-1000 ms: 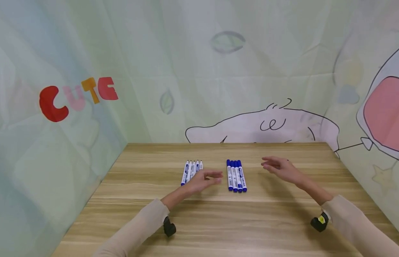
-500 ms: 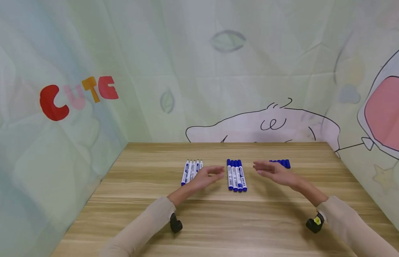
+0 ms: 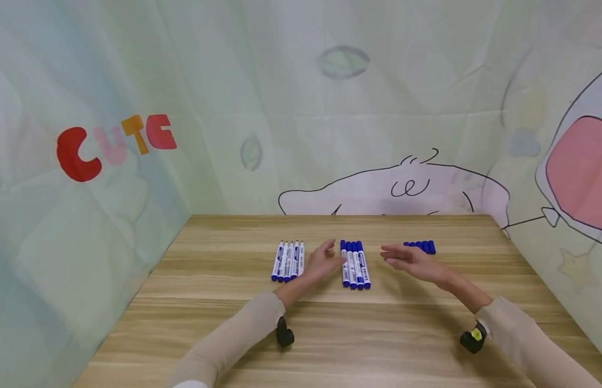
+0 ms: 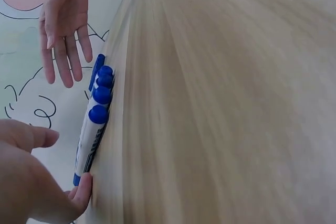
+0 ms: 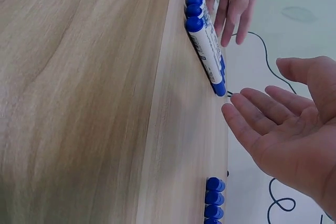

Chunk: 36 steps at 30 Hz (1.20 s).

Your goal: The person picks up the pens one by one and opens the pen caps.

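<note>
My left hand (image 3: 322, 264) reaches in over the table at the left side of a row of several capped blue markers (image 3: 356, 264). Its fingertips are right at the nearest marker, as the left wrist view also shows beside that marker's white barrel (image 4: 90, 140); nothing is gripped. On the other side of the row, my right hand (image 3: 419, 264) hovers with fingers extended, palm turned towards the markers, holding nothing. Left of my left hand lie several uncapped markers (image 3: 287, 262), tips pointing away. Behind my right hand stands a short row of blue caps (image 3: 425, 247), partly covered by it.
The wooden table (image 3: 349, 334) ends at a back edge against a printed fabric curtain (image 3: 233, 108). Each wrist carries a small black camera, the left camera (image 3: 284, 333) and the right camera (image 3: 473, 338), hanging low over the tabletop.
My left hand has moved right, up to the capped markers. My right hand first shifted left and lower, bringing the row of caps into sight, then stayed about there. The markers have not moved.
</note>
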Tool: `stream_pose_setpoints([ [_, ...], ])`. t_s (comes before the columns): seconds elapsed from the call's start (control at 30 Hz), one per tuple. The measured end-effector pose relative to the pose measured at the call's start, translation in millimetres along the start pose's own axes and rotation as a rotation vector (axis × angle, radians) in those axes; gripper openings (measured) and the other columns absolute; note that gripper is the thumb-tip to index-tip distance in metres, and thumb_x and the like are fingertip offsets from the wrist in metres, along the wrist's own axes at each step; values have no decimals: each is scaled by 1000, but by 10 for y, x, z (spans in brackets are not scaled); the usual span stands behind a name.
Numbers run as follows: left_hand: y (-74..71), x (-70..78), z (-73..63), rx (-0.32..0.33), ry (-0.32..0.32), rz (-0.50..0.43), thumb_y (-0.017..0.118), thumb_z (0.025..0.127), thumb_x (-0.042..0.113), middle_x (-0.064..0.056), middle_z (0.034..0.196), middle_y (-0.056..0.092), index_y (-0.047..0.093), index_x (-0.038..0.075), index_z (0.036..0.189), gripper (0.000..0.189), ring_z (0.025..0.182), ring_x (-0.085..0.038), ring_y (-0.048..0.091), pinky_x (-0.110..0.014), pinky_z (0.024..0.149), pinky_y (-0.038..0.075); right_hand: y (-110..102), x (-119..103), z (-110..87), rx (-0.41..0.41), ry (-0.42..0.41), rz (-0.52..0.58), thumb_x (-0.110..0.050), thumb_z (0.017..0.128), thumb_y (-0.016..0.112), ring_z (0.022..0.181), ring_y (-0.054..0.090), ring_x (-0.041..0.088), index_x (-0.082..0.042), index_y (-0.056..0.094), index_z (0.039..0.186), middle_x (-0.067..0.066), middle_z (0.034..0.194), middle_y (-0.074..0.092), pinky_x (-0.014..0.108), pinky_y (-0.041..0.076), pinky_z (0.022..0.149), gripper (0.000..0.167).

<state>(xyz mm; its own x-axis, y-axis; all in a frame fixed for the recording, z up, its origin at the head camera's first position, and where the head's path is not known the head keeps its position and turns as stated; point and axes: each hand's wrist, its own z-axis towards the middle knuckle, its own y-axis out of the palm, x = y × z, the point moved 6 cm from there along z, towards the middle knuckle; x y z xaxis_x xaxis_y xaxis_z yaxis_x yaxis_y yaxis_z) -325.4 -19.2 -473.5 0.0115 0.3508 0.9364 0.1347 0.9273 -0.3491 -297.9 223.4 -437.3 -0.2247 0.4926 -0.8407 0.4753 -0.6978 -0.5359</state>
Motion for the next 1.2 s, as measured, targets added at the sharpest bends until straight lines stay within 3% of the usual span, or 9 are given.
stream_pose_setpoints([
  [0.23,60,-52,10,45,-52,-27,76,85,4,-20,153,50,40,3,154,78,140,-39,49,-49,117,42,38,60,17,-9,12,-8,-30,108,53,139,50,44,0,40,154,24,150,53,61,43,112,56],
  [0.37,79,-47,17,44,-32,4,78,81,-1,-20,151,52,43,3,153,80,139,-38,50,-50,117,41,38,83,15,0,2,-13,-27,108,53,138,51,45,2,41,153,25,149,54,57,47,110,55],
  [0.6,108,-13,6,19,34,63,77,82,-3,-26,145,55,44,-1,151,76,136,-40,52,-51,117,42,53,89,22,-9,-12,5,-23,108,52,137,51,47,4,40,152,28,148,53,54,51,108,53],
  [0.9,83,41,6,14,38,105,75,81,-4,-26,141,58,46,-3,149,74,132,-39,55,-48,113,46,52,100,12,-15,-13,18,-26,108,52,137,52,46,3,40,152,28,148,53,52,52,106,55],
  [1.2,67,82,1,39,-37,138,76,81,-2,-23,140,59,47,0,149,73,131,-38,56,-48,112,48,42,101,2,-26,-25,32,-26,108,53,137,51,47,4,40,152,29,148,52,51,52,107,55],
])
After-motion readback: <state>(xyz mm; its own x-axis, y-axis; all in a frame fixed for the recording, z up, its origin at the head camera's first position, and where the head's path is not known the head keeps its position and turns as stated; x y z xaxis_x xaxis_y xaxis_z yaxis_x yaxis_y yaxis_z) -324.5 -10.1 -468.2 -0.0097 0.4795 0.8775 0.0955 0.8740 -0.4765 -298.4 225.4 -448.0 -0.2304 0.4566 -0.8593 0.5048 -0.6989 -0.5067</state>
